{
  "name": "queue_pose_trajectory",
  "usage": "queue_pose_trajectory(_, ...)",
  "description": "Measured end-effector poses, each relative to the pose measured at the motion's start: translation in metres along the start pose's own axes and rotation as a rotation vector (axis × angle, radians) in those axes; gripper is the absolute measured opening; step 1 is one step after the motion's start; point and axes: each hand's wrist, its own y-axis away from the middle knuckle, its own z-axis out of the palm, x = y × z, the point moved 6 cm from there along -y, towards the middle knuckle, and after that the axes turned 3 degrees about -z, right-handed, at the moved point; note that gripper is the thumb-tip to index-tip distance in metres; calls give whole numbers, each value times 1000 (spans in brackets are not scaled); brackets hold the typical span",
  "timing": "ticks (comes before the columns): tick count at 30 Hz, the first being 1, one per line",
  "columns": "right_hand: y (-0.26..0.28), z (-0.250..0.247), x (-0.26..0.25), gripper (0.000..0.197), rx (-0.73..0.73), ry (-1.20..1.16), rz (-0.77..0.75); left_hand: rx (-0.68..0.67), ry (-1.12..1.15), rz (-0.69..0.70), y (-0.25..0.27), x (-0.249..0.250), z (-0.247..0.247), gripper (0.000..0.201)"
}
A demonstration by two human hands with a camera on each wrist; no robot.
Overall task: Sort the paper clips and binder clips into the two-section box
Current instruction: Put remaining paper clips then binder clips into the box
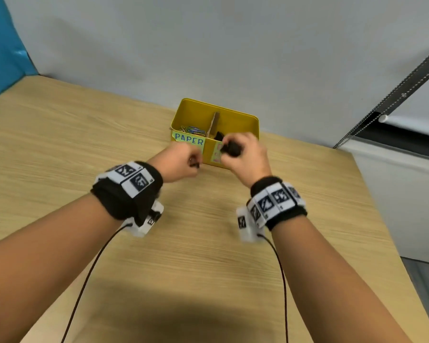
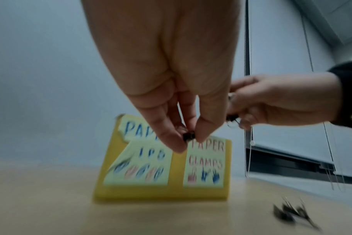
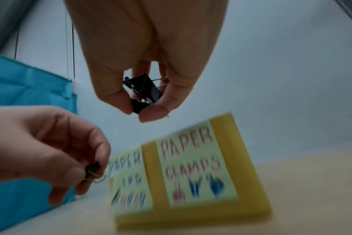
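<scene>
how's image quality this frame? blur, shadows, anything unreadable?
Head view: sharp on the yellow box, slight blur at the wrists, a broad soft shadow on the table near the bottom edge. Left wrist view: heavy motion blur, box labels smeared, clips on the table streaked. Right wrist view: labels smeared too, but the binder clips in the right hand stay fairly crisp.
</scene>
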Motion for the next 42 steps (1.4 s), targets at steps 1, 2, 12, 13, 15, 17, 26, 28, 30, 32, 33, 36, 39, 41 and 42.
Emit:
queue_pose_trajectory(1, -11, -14, -5, 29, 86, -18, 3, 38, 15, 23, -8, 9, -7, 20)
queue_pose_trajectory(2, -25, -24, -8, 31, 148, -13, 9, 71, 29, 39, -17, 19, -15, 20)
queue_pose_trajectory(12, -11, -62, 13, 49, -172, 265, 158, 209, -134, 221, -58, 95, -17, 63)
queue_pose_trajectory(13, 9, -68, 24, 48, -246, 280, 210, 182, -108, 285, -51, 109, -3, 59)
queue_pose_trajectory(15, 51, -73, 47, 52, -399, 300, 342, 21, -124, 361, -43, 128, 38, 60)
queue_pose_trajectory(17, 95, -75, 73, 57, -523, 357, 482, -185, -259, 337, -40, 139, 85, 78)
queue_pose_trajectory(26, 191, -53, 135, 42, -649, 485, 644, -415, -583, 167, -41, 132, 164, 52)
queue_pose_trajectory(28, 188, -50, 137, 29, -632, 444, 635, -397, -536, 189, -40, 134, 163, 40)
queue_pose_trajectory(30, 182, -46, 137, 21, -647, 424, 612, -390, -512, 208, -39, 132, 162, 32)
queue_pose_trajectory(32, 177, -43, 136, 20, -655, 415, 589, -388, -483, 225, -38, 129, 161, 26)
queue_pose_trajectory(33, 173, -41, 135, 19, -647, 397, 580, -389, -474, 246, -36, 126, 159, 23)
queue_pose_trajectory(36, 162, -35, 137, 22, -623, 351, 548, -380, -449, 308, -31, 117, 150, 19)
queue_pose_trajectory(39, 146, -31, 133, 14, -580, 303, 509, -348, -378, 276, -28, 100, 135, 19)
queue_pose_trajectory(41, 129, -31, 127, 13, -532, 265, 487, -311, -300, 250, -25, 88, 122, 17)
queue_pose_trajectory(42, 119, -33, 123, 13, -494, 240, 478, -289, -258, 250, -23, 86, 115, 16)
